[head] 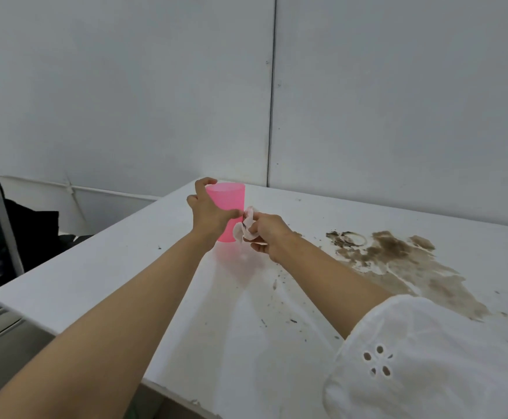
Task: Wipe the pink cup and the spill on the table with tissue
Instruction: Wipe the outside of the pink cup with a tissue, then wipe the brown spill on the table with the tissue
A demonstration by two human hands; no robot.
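Pink cup (227,207): upright on white counter (101,267), gripped by left hand (208,211). Tissue (246,228) (crumpled): pinched in right hand (266,235), touching cup side. Brown spill (397,261): counter, right.

Pale panelled wall (125,86), white table (95,267)

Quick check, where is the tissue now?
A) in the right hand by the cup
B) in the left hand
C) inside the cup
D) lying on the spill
A: the right hand pinches the crumpled tissue beside the pink cup, which the left hand grips.
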